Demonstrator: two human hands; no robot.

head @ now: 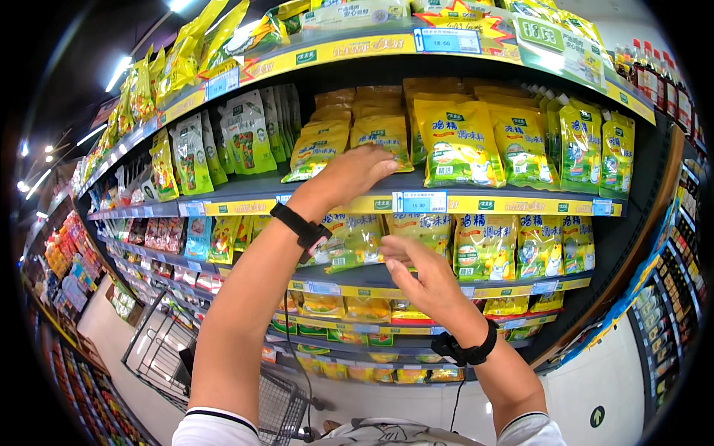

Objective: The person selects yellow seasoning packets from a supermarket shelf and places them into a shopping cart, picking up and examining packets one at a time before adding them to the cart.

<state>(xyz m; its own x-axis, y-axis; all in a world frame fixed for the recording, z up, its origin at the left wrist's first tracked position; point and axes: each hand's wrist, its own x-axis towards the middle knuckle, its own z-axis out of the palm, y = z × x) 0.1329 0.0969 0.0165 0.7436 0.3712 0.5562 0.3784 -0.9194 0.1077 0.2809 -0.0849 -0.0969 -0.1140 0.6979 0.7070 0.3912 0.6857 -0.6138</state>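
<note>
My left hand (357, 170) reaches over the edge of the middle shelf (251, 192). Its fingers lie against a small yellow-and-green seasoning bag (382, 131), partly covering it; whether they grip it is hidden. Just left of that hand, another seasoning bag (318, 148) leans back on the shelf. Larger yellow bags (460, 142) stand to the right. Lower down, my right hand (421, 273) is held with fingers apart and nothing in it, in front of the bags (362, 240) on the shelf below. Black straps with small devices circle both wrists.
Green-and-white pouches (245, 131) line the shelf at left. Above, an overhanging shelf lip (334, 47) carries price tags. A metal shopping cart (162, 345) stands at lower left, and dark cables hang from the wrist devices. Bottles (658, 78) fill a rack at right.
</note>
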